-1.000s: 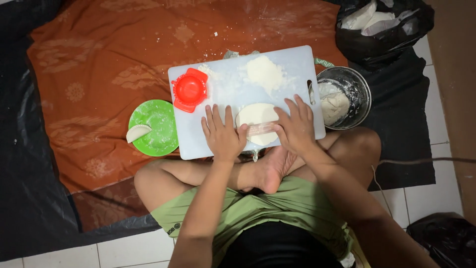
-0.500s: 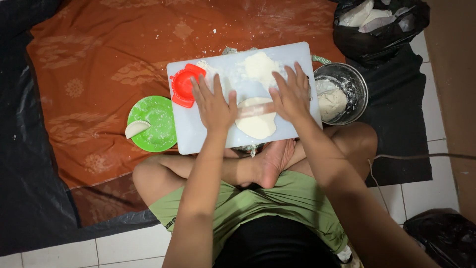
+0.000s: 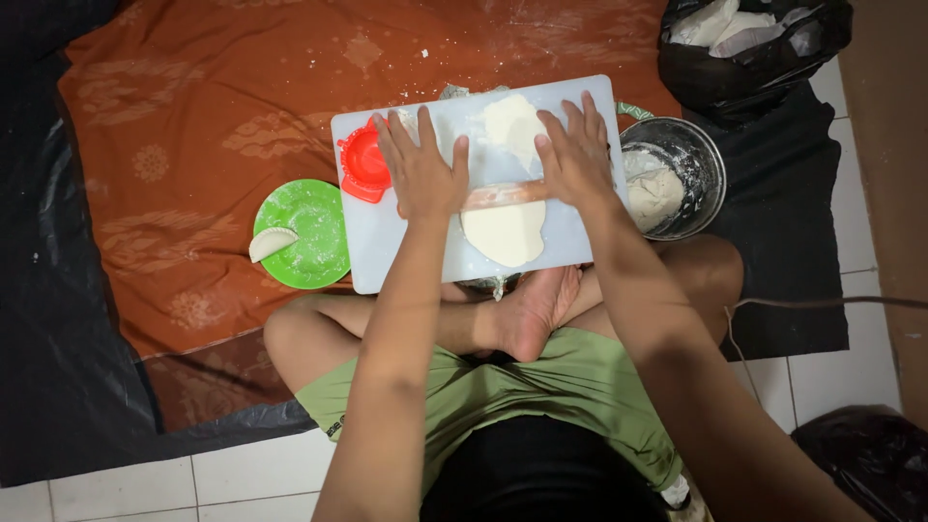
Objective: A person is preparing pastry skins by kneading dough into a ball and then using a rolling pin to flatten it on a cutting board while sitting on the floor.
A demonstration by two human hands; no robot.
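Head view, looking straight down:

- Metal bowl, right of the board and touching its right edge: round, shiny, walls dusted with flour; holds a pale lump of dough on its left side.
- Green plate, left of the board near its near-left corner: round, plastic, floured; a folded half-moon dumpling lies on its left rim, partly overhanging.
- Black bag, far right: open, crumpled, with whitish wrappers inside.
- Cutting board: white, rectangular, rounded corners, smooth, lightly floured. It rests above the person's crossed legs, near edge over the foot.
- Red dumpling press: round, ridged plastic, on the board's left edge, just beside the left hand.
- Rolling pin: thin, pale wooden rod, lying left to right across the board.
- Left hand: flat, fingers spread, palm pressing on the pin's left end; not closed around it.
- Right hand: flat, fingers spread, palm pressing on the pin's right end.
- Dough sheet: pale, smooth, flattened oval under and nearer than the pin; a further pale patch lies beyond the pin between the hands.
- Orange patterned cloth: spread over black sheeting, flour-flecked; wide open stretch left and far of the board.
- White tiled floor at the near edge.
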